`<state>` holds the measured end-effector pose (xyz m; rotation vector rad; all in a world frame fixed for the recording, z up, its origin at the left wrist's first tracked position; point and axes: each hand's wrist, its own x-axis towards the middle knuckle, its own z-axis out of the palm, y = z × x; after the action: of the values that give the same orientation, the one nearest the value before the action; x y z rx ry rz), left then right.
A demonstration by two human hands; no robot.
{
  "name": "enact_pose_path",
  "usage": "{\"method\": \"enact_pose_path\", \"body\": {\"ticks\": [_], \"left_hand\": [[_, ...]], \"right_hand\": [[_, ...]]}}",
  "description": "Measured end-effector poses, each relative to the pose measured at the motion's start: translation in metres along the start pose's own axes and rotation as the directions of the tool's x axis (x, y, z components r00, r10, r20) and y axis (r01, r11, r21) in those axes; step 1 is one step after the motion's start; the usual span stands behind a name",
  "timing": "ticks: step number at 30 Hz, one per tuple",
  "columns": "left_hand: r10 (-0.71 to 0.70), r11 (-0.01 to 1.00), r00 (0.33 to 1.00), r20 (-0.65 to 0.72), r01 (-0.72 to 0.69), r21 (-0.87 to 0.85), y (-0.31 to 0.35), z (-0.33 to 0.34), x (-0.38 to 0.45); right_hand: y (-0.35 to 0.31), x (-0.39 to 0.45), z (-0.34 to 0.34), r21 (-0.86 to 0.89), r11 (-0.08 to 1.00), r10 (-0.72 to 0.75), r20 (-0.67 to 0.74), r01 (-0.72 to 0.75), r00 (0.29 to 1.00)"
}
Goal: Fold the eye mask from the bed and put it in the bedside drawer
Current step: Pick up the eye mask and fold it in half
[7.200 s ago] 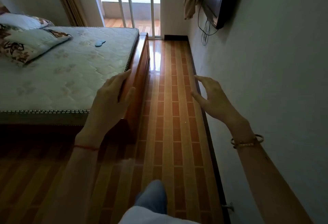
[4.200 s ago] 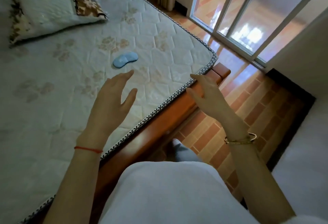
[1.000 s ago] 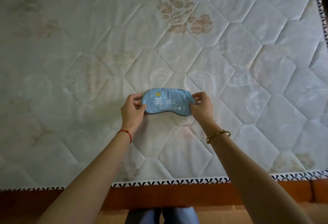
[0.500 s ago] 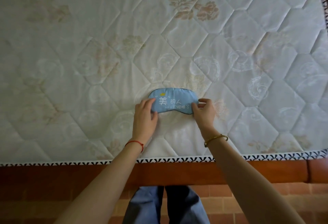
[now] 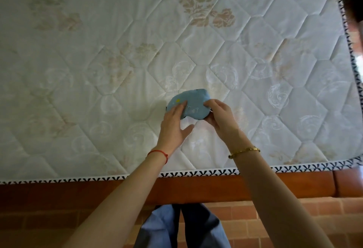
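A light blue eye mask (image 5: 193, 103) with a yellow dot and pale print lies on the quilted white mattress (image 5: 98, 71), its right end lifted and curling over toward the left. My right hand (image 5: 220, 119) pinches that right end between thumb and fingers. My left hand (image 5: 174, 124) lies flat with fingers spread, its fingertips pressing on the mask's left half. The bedside drawer is not in view.
The mattress has a black-and-white patterned border (image 5: 196, 173) along its near edge, above a wooden bed frame (image 5: 176, 189). Brick-patterned floor tiles (image 5: 275, 218) and my trouser legs (image 5: 182, 226) show below. The mattress's right edge (image 5: 351, 55) runs down the far right.
The mask lay flat with both hands at its ends half a second ago; now my right hand has lifted its right end over toward the left, and my left hand presses the left half.
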<state>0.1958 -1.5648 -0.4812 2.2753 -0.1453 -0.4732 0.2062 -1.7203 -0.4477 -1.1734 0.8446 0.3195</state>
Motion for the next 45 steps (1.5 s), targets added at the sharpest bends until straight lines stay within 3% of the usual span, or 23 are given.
{"method": "enact_pose_path", "body": {"ticks": [6,9,12,15,20,26,29,33,37,39,41,45], "left_hand": [[-0.172,0.927,0.974,-0.149,0.109,-0.36,0.027,-0.011,0.003],[-0.35,0.812,0.936,-0.049,0.277,-0.514,0.018,-0.013,0.003],[-0.483,0.652,0.874,0.063,0.406,-0.641,-0.004,-0.012,-0.004],[-0.549,0.606,0.833,0.074,0.457,-0.65,-0.028,-0.015,-0.01],[-0.575,0.616,0.815,0.071,0.489,-0.617,-0.052,-0.019,-0.016],[-0.498,0.69,0.865,0.056,0.435,-0.578,-0.055,-0.019,-0.021],[-0.457,0.728,0.889,0.028,0.392,-0.563,-0.051,-0.016,-0.024],[-0.339,0.8,0.939,0.059,0.321,-0.507,-0.044,-0.015,-0.025],[-0.171,0.941,0.98,0.101,0.193,-0.277,-0.035,-0.012,-0.02],[-0.139,0.979,0.981,0.133,0.156,-0.133,-0.032,-0.007,-0.016],[-0.125,0.991,0.981,0.147,0.131,-0.038,-0.031,-0.001,-0.013],[-0.095,0.995,0.99,0.1,0.092,0.033,-0.031,0.005,-0.007]], "right_hand": [[-0.019,-0.027,0.021,-0.077,0.983,-0.151,0.163,0.165,0.975],[-0.011,-0.028,0.022,-0.119,0.978,-0.149,0.161,0.169,0.976],[0.013,-0.021,0.014,-0.272,0.951,-0.128,0.079,0.145,0.989],[0.039,-0.012,0.006,-0.435,0.892,-0.108,0.057,0.122,0.992],[0.062,-0.001,0.019,-0.586,0.793,-0.082,0.169,0.167,0.982],[0.079,0.011,0.052,-0.684,0.702,-0.056,0.224,0.199,0.973],[0.083,0.013,0.057,-0.672,0.723,-0.031,0.202,0.161,0.979],[0.08,0.015,0.053,-0.55,0.832,-0.006,0.116,0.069,0.993],[0.073,0.012,0.037,-0.483,0.862,-0.202,-0.045,0.155,0.978],[0.071,0.012,0.029,-0.546,0.805,-0.342,-0.106,0.233,0.934],[0.072,0.013,0.022,-0.615,0.723,-0.449,-0.075,0.313,0.89],[0.075,0.02,0.01,-0.847,0.31,-0.536,0.221,0.433,0.815]]}}
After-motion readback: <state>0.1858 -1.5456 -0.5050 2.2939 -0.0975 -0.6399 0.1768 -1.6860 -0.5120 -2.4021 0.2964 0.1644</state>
